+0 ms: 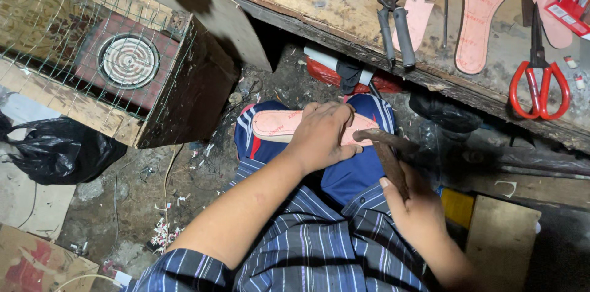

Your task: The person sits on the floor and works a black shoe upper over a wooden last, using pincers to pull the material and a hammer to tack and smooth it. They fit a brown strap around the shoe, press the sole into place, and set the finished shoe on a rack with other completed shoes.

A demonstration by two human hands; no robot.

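Along the far right runs the wooden desk [344, 6], scarred and dusty, carrying three more pink insoles [485, 12] laid flat, black-handled pincers [393, 22] and red-handled scissors [539, 86]; none of those insoles is being handled, so by the look of it they either wait their turn or are finished, and the picture does not settle which. At the far left a wire-meshed wooden box [92, 52] holds a round heating coil, with a black plastic bag [58, 151] on the littered floor near it. In the middle, the person sits with one pink insole [276, 125] lying across the blue trouser knee. The left hand [322, 135] presses flat over it, fingers spread, pinning it down rather than closing round it. The right hand [418, 209] is clenched on a hammer [387, 151], whose rusty head sits at the insole's right end, touching or just above it. The work on this piece seems to be midway.
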